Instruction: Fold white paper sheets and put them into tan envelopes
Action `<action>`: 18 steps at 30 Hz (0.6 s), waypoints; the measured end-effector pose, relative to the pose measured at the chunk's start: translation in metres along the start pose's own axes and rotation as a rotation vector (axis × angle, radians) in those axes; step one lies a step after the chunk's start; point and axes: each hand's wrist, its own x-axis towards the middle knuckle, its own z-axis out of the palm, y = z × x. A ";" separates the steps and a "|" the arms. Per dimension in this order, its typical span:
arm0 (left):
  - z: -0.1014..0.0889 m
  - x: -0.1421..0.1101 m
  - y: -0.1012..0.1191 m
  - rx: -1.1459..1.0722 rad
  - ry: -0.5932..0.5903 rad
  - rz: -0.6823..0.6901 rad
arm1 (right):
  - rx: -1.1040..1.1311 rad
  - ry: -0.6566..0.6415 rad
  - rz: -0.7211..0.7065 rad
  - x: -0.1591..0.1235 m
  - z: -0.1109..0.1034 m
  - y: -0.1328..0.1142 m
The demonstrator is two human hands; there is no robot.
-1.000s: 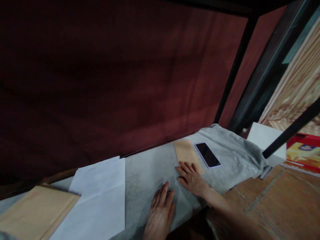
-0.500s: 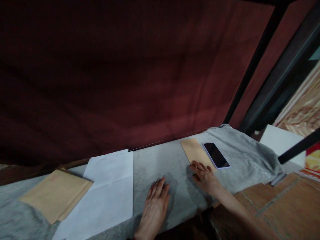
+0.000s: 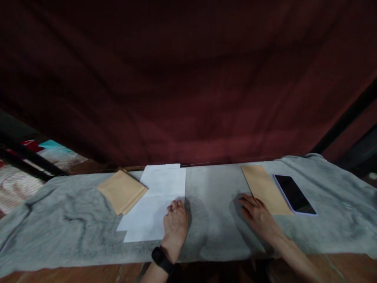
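My left hand [image 3: 176, 222], with a black band on its wrist, is over the right edge of the white paper sheets [image 3: 153, 200]. Its fingers are curled; whether paper is pinched under them is hidden. The sheets lie flat, slightly fanned, with a faint crease across. My right hand [image 3: 256, 212] is at the left edge of a flat brown envelope [image 3: 266, 188], fingers loosely extended and apart, gripping nothing visible. Left of the sheets, a small stack of brown envelopes [image 3: 122, 190] overlaps their edge.
A phone [image 3: 295, 194] in a lilac case lies right of the single envelope. Everything rests on a grey cloth [image 3: 215, 236], wrinkled at both ends. A dark red curtain [image 3: 188, 90] hangs behind, with dark bars [image 3: 347, 118] at the right and left.
The view has turned left. My left hand has moved from the bare cloth onto the paper, and its fingers have curled. My right hand has slid off the envelope's near end to its left edge.
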 end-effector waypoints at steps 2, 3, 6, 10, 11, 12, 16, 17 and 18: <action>-0.004 0.001 0.000 0.002 -0.041 0.034 | 0.022 -0.010 -0.019 0.002 0.002 -0.006; -0.006 0.002 0.001 -0.014 -0.067 0.048 | 0.039 -0.012 -0.025 0.003 0.003 -0.009; -0.012 0.003 0.010 -0.090 -0.119 0.082 | 0.139 -0.001 -0.021 0.008 0.003 -0.021; -0.017 -0.008 0.041 -0.233 -0.123 0.161 | 0.444 -0.049 0.090 0.017 0.002 -0.044; -0.019 -0.013 0.051 -0.271 -0.130 0.173 | 0.535 -0.068 0.142 0.019 0.003 -0.049; -0.021 -0.017 0.061 -0.307 -0.142 0.178 | 0.626 -0.087 0.202 0.021 0.004 -0.054; -0.034 -0.030 0.096 -0.470 -0.214 0.223 | 0.940 -0.194 0.436 0.028 0.011 -0.068; -0.037 -0.031 0.102 -0.513 -0.226 0.236 | 0.981 -0.215 0.462 0.029 0.012 -0.069; -0.038 -0.032 0.106 -0.551 -0.232 0.252 | 0.999 -0.228 0.463 0.031 0.013 -0.069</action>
